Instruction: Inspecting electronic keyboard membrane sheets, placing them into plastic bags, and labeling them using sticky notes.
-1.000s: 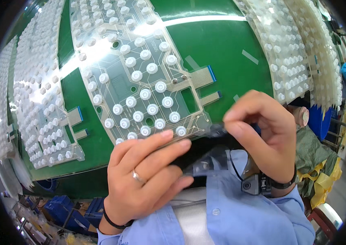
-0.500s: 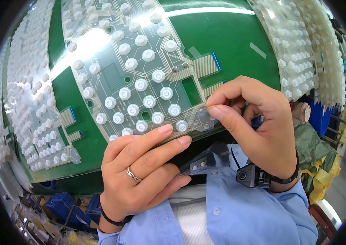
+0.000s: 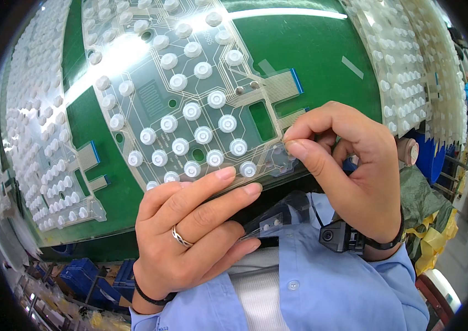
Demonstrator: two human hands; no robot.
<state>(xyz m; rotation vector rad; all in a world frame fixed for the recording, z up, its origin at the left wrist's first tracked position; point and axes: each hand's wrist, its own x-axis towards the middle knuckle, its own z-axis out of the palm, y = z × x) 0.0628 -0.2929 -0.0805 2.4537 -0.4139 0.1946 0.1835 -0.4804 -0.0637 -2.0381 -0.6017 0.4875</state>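
Observation:
A clear membrane circuit sheet (image 3: 151, 99) with printed traces and several white rubber domes lies on the green table surface (image 3: 322, 55). Across its near edge rests my left hand (image 3: 189, 226), fingers stretched out and slightly apart, fingertips beside the nearest domes. My right hand (image 3: 350, 160) has thumb and forefinger pinched together at the sheet's right edge, close to the near corner. Whatever lies between those fingertips is too small or hidden to make out. Just beyond them, two ribbon tails with blue ends, the larger one (image 3: 286, 85) farther off, stick out from the sheet.
Another domed sheet (image 3: 40, 127) lies to the left. Stacked domed sheets (image 3: 405, 66) stand at the right, near a blue bin (image 3: 431, 157). A strip of clear tape (image 3: 352, 67) is on the green surface. A small black camera (image 3: 336, 237) is at my right wrist.
Both hands keep nearly the same pose. The right hand's pinch has shifted very slightly right along with the sheet's edge in the view.

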